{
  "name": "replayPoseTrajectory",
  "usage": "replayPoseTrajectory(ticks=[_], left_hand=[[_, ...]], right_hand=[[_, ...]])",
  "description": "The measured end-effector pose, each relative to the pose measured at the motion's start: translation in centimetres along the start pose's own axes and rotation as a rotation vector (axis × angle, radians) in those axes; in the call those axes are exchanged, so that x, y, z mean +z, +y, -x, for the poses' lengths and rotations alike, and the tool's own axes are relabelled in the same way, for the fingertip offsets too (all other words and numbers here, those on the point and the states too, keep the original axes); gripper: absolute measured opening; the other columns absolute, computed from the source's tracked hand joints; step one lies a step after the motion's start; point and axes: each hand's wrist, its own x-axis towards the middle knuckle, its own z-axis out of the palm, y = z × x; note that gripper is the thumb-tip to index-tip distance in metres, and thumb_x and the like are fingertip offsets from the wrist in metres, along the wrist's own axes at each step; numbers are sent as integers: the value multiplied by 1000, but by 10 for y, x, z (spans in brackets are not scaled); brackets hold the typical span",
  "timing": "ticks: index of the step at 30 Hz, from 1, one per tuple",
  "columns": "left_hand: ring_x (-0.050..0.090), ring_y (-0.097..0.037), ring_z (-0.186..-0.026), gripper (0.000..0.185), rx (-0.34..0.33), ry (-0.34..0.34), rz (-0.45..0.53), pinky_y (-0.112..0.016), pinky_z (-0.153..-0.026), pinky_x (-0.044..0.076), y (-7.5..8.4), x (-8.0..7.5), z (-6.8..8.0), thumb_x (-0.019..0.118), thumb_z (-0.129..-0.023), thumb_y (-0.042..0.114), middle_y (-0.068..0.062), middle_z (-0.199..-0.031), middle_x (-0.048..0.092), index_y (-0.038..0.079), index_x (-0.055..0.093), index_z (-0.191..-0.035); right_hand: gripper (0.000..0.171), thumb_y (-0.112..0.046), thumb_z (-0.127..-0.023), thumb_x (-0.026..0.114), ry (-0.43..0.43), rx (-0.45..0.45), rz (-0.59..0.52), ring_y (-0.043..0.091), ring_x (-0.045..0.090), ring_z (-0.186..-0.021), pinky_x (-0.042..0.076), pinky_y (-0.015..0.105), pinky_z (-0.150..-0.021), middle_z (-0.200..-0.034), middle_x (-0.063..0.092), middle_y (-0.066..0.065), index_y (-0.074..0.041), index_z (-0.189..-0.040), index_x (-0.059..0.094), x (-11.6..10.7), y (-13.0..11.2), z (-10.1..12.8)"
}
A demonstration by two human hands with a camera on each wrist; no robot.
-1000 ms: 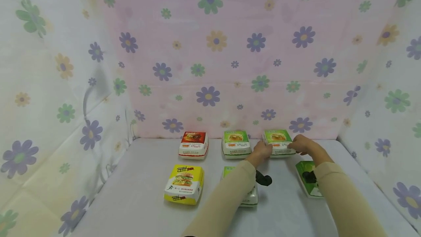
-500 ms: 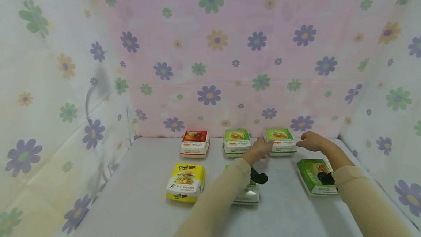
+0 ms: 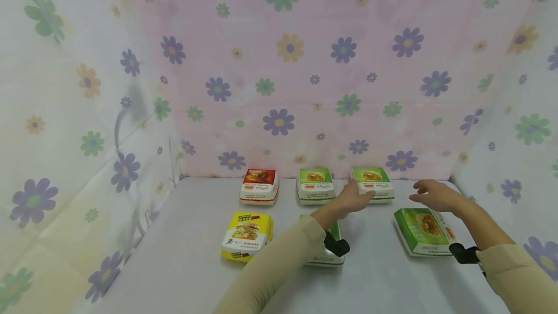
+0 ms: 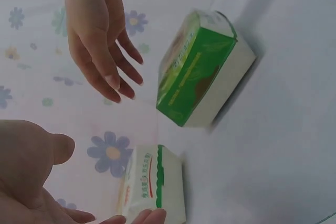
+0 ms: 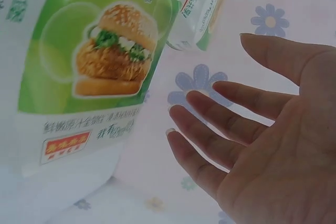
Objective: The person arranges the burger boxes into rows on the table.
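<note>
Both hands hovered over the white table (image 3: pixel 183 256) with fingers straight and apart, holding nothing. Her left hand (image 3: pixel 355 198) lay just beside the near left corner of the back right green box (image 3: pixel 373 184), fingertips almost at its edge; whether they touched it could not be told. Right hand (image 3: pixel 433 195) hung palm down, spread, above the far end of the front right green box (image 3: pixel 424 230), apart from it. A second green box (image 3: pixel 315 185) and a red box (image 3: pixel 259 186) stood in the back row. A yellow box (image 3: pixel 246 234) sat in front, near another green box (image 3: pixel 332 255) partly hidden under the left forearm.
</note>
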Motion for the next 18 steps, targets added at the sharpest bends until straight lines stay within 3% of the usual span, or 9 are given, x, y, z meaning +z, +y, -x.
replayPoseTrajectory(ticks=[3, 10, 18], left_hand=[[22, -26, -155, 77, 29, -28, -16, -45, -121, 32, 0, 5, 10, 59, -104, 40, -12, -168, 24, 5, 22, -162], [37, -23, -148, 75, 56, -86, -89, -41, -114, 41, -1, 23, 27, 62, -102, 41, -8, -164, 34, 9, 28, -161], [49, -18, -135, 72, 51, -153, -111, -39, -103, 50, -2, 49, 40, 65, -100, 43, -5, -147, 50, 10, 36, -156]], right_hand=[[55, -26, -103, 58, 2, -4, -18, 60, 53, -115, 50, 64, -88, -124, 57, 41, 21, -130, 49, 3, 5, 9], [54, -26, -105, 56, 17, -8, -65, 58, 55, -114, 53, 61, -86, -130, 53, 43, 20, -133, 47, 8, 14, 24], [57, -29, -105, 56, 30, 2, -73, 59, 55, -114, 52, 64, -85, -133, 49, 45, 19, -135, 47, 15, 31, 34]])
